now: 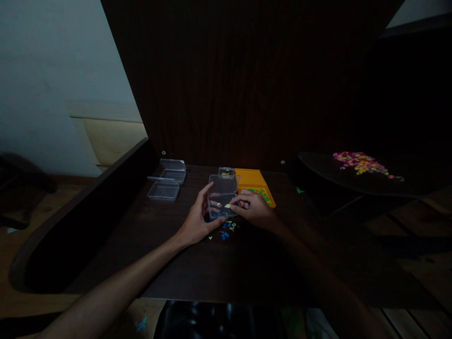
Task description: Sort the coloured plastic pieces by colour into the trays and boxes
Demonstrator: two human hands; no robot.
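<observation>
Forearms (134, 278) lead to a clear box (223, 194) between the gripping left hand (197, 222) and the right hand (257, 208) pinching pale pieces (227, 205).

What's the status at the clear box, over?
Left hand around left side of open clear box. Right hand at pale yellow pieces, grip unclear. Loose blue pieces close in front of box.

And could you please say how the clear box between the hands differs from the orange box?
The clear box is see-through; the orange box is solidly coloured. Pale pieces show at the clear box, green pieces in the orange box. Both boxes stand open.
</observation>
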